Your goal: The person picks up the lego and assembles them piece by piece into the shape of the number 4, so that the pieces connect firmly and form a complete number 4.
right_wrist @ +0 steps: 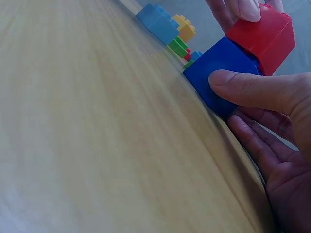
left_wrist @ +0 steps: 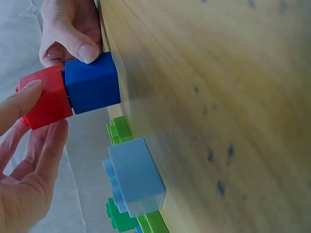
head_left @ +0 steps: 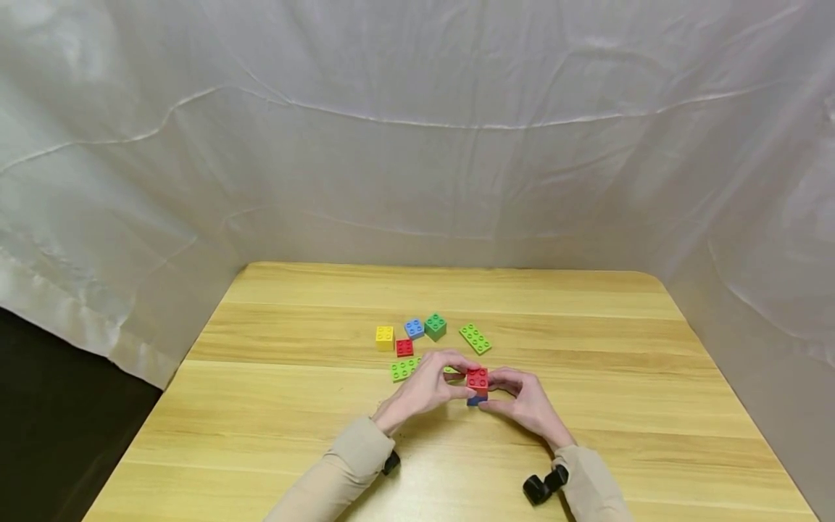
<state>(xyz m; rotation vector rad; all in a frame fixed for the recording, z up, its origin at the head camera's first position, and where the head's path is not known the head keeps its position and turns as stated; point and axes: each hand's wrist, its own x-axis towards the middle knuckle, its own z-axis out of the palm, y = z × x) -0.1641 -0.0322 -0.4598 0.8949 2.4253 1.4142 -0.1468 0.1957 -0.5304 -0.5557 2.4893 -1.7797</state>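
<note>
Near the table's front half, my left hand (head_left: 427, 386) pinches a red brick (head_left: 478, 378) between thumb and fingers. Directly under it is a dark blue brick (left_wrist: 93, 83), which my right hand (head_left: 527, 404) grips low down with the thumb on one face and fingers on the opposite one. Both wrist views show the red brick on top of the blue one, with a thin uneven seam between them. In the right wrist view the blue brick's lower edge is right at the tabletop. A light blue brick (left_wrist: 137, 175) stands beside the left hand, hidden by it in the head view.
Behind the hands lie a yellow brick (head_left: 385, 338), a small red piece (head_left: 404, 348), a blue piece (head_left: 414, 328), a green brick (head_left: 435, 326) and a light green plate (head_left: 475, 338). Another light green plate (head_left: 403, 369) is partly covered by the left hand. Pale curtains (head_left: 457, 181) surround the wooden table (head_left: 261, 406).
</note>
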